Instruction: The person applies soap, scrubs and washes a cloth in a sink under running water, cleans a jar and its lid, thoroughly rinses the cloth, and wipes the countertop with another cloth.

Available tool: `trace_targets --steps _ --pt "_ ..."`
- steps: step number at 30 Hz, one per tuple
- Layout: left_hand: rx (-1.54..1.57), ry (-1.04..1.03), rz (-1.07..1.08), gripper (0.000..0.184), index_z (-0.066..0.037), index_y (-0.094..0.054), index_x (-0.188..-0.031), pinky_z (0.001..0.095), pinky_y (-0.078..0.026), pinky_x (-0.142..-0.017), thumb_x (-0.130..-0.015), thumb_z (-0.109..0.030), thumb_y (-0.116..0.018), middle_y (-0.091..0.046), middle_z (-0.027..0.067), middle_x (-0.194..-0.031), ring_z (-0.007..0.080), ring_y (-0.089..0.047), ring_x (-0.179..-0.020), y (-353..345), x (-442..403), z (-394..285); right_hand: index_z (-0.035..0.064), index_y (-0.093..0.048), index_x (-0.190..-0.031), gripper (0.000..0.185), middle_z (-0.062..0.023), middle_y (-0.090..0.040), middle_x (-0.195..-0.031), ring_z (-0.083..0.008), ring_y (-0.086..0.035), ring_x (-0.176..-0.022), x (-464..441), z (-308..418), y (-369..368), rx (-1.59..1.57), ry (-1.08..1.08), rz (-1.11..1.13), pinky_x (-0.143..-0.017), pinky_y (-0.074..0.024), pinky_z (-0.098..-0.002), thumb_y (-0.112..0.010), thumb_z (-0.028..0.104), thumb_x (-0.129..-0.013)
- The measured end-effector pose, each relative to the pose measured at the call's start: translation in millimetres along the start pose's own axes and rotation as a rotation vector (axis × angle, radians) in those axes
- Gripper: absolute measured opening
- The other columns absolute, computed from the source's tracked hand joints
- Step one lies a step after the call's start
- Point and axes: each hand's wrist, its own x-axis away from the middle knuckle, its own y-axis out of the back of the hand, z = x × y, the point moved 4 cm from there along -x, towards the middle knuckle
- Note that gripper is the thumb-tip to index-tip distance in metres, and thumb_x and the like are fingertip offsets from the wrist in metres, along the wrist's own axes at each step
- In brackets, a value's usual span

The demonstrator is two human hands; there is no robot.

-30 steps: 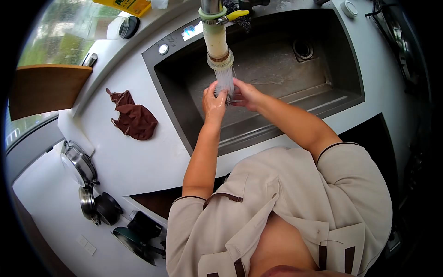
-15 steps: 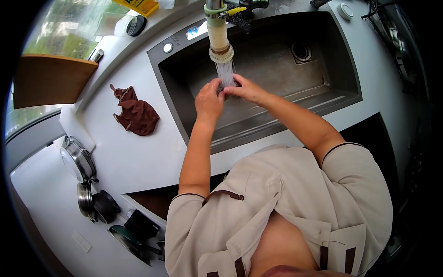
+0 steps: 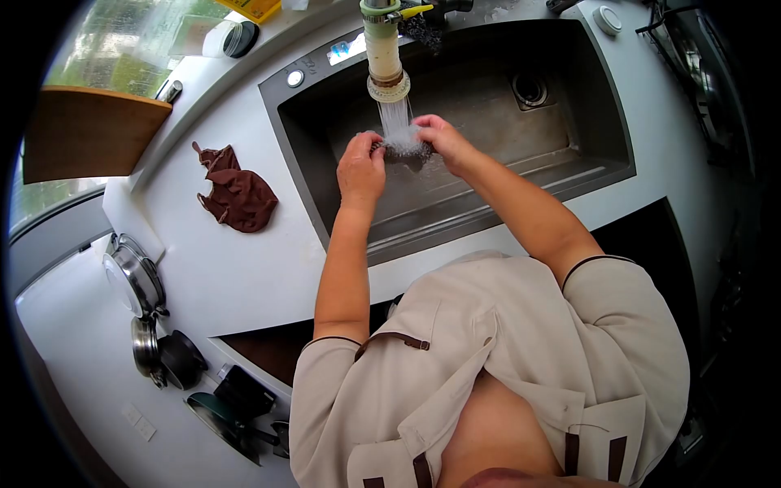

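Water runs from the faucet's pale nozzle (image 3: pixel 387 77) onto a dark grey, mesh-like scrubber (image 3: pixel 409 154) stretched between my two hands above the sink (image 3: pixel 480 220). My left hand (image 3: pixel 361 167) pinches its left end, with the thumb and fingers closed on it. On the other side my right hand (image 3: pixel 443 140) holds the upper right end between thumb and fingers. Splashing water blurs the scrubber's middle, so its exact shape is hard to make out.
A brown cloth (image 3: pixel 238 195) lies on the white counter left of the sink. A wooden board (image 3: pixel 93 134) stands by the window. Several pots and pans, among them a black pan (image 3: pixel 181 358), are at lower left. A round white lid (image 3: pixel 607 19) sits at the back right.
My hands have moved apart, and the dark scrubber between them is spread wider and shows more under the water. The view has shifted slightly.
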Motion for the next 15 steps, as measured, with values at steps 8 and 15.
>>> trace_targets --steps 8,15 --pt "0.143 -0.182 0.009 0.025 -0.006 -0.061 -0.099 0.0346 -0.049 -0.072 -0.075 0.001 -0.061 -0.064 0.0108 -0.095 0.0302 -0.062 -0.083 10 -5 -23 0.0085 -0.054 -0.122 0.048 -0.0030 -0.058 -0.106 -0.0153 -0.054 -0.098 30 45 -20 0.078 -0.042 0.380 -0.085 -0.0403 -0.0277 -0.061 0.010 -0.075" --pt "0.028 -0.212 0.007 0.032 -0.006 -0.059 -0.106 0.0361 -0.048 -0.082 -0.075 -0.003 -0.065 -0.064 0.0118 -0.102 0.0295 -0.062 -0.086 -4 -13 -3 0.0069 -0.062 -0.106 0.030 -0.0180 -0.060 -0.103 -0.0356 -0.058 -0.098 39 78 -49 1.158 0.661 0.004 -0.085 -0.0473 -0.0415 -0.062 0.015 -0.077"
